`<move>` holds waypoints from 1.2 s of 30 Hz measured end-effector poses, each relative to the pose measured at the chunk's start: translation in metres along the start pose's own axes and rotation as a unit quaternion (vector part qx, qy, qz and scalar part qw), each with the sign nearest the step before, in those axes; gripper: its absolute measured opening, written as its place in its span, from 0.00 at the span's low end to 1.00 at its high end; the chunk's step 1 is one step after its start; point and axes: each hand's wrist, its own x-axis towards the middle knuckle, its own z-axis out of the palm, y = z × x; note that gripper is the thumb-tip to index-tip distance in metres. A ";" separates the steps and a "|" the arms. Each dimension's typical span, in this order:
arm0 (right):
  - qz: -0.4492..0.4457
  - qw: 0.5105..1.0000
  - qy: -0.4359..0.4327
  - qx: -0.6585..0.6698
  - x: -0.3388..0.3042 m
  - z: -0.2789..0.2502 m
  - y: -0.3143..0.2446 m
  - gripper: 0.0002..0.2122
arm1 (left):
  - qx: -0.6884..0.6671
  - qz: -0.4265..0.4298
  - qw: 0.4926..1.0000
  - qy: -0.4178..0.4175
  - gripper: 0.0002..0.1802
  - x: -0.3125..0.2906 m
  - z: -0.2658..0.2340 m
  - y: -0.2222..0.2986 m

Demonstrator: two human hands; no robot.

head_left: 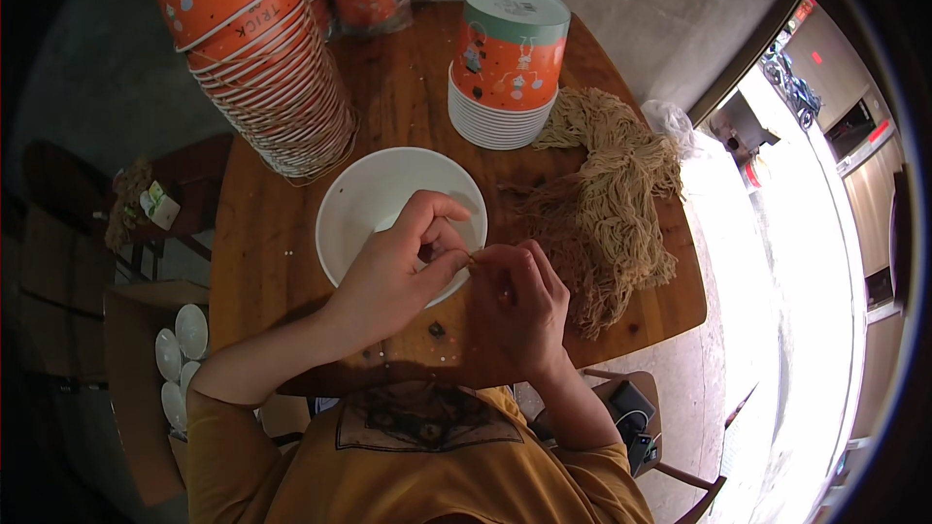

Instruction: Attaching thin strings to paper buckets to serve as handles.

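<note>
A white round paper bucket (351,196) stands mouth up on the wooden table in front of me, its inside showing. Over its near right rim, my left hand (403,257) and my right hand (524,306) meet fingertip to fingertip. Both are closed in a pinch on a small piece of tan cord (472,259); most of it is hidden by the fingers. A loose heap of tan cords (621,204) lies to the right of the bucket.
A tall leaning stack of orange buckets with cord handles (267,68) rises at the back left. A shorter upside-down stack (510,63) stands at the back right. On the floor to the left, a cardboard box (136,369) holds several white round pieces. A chair (650,408) stands at lower right.
</note>
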 end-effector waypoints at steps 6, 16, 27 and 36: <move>-0.038 0.999 -0.009 -0.022 0.002 -0.001 0.003 0.10 | 0.051 0.040 0.998 -0.006 0.17 0.000 0.000 0.002; 0.061 0.996 -0.011 0.064 0.004 0.003 0.001 0.08 | 0.012 -0.004 0.998 -0.063 0.20 0.003 -0.002 -0.005; 0.102 0.991 -0.013 0.091 -0.002 0.001 0.011 0.06 | 0.123 -0.016 0.990 -0.063 0.04 0.002 -0.011 -0.007; 0.075 0.990 -0.033 0.116 -0.002 -0.007 0.012 0.07 | 0.129 0.005 0.990 -0.063 0.03 0.004 -0.007 -0.010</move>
